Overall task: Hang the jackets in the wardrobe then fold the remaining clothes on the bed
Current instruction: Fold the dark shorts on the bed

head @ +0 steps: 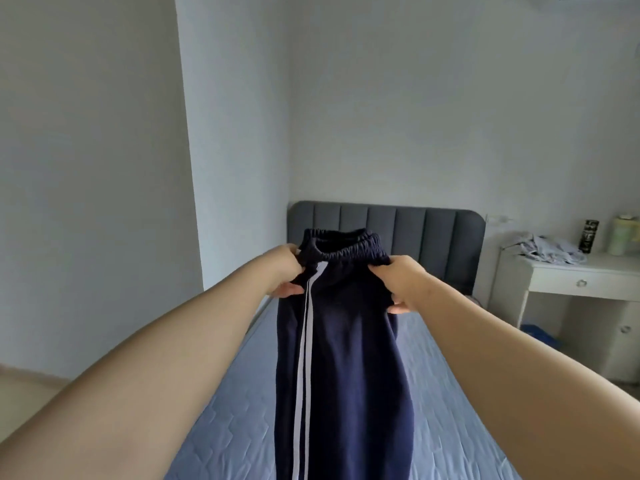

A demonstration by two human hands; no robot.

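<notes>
Pale grey walls close in the far end of the room, and a bed (pixel 225 410) with a blue quilted cover runs away from you to a grey padded headboard (pixel 433 244) against the far wall. You hold a pair of navy trousers (pixel 349 358) up in front of you over the bed, both arms stretched forward. Your left hand (pixel 285 271) grips the left side of the elastic waistband (pixel 346 245), fingers curled into the cloth just beside the two white stripes (pixel 304 358) that run down the leg. Your right hand (pixel 403 284) grips the right side of the waistband, with fingertips showing below the bunched cloth. The two hands are apart, and the gathered waistband spans the gap between them, standing a little above the knuckles. The trousers hang straight down from your hands and leave the picture at the near edge, so you cannot tell whether the legs touch the cover.

To the right of the headboard stands a white desk (pixel 588 275) with a drawer and a round knob (pixel 581 282). On its top lies a crumpled light garment (pixel 543 249), and just right of that stand a black can (pixel 589 236) and a pale green bottle (pixel 623 235), near each other. Something blue (pixel 540 336) lies on the floor under the desk, too blurred to name.
</notes>
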